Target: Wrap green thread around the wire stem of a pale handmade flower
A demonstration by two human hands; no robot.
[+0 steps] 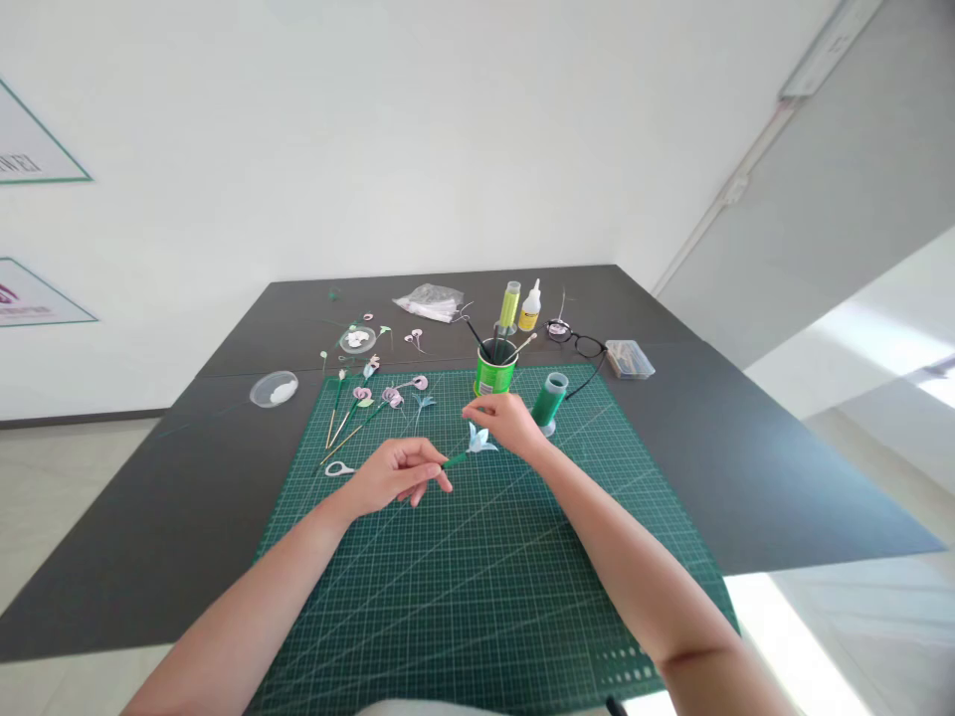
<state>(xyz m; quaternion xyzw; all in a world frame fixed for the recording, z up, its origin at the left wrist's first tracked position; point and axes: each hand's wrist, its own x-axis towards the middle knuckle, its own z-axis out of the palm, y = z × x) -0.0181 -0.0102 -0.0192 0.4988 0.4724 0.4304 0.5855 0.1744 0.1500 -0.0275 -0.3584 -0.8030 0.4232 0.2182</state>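
Note:
A light blue craft flower (481, 441) on a green-wrapped stem is pinched between the thumb and fingers of my left hand (397, 474), its petals pointing right. My right hand (510, 420) is just above and right of the petals. Its thumb and fingertips are pressed together; whatever is between them is too small to see. Directly behind that hand stands a bright green cup (494, 378) holding dark sticks and a brush. A spool of green thread (550, 400) stands upright to the right of it. White-handled scissors (339, 469) lie partly hidden beyond my left hand.
The green cutting mat (477, 587) covers the table's front middle. Several pale purple flowers (392, 397) and a small blue flower (423, 402) lie at left. Behind are shallow dishes (263, 390), a plastic bag (429, 301), a yellow-green spool (509, 306), a glue bottle (530, 308), glasses (589, 346) and a clear box (630, 360).

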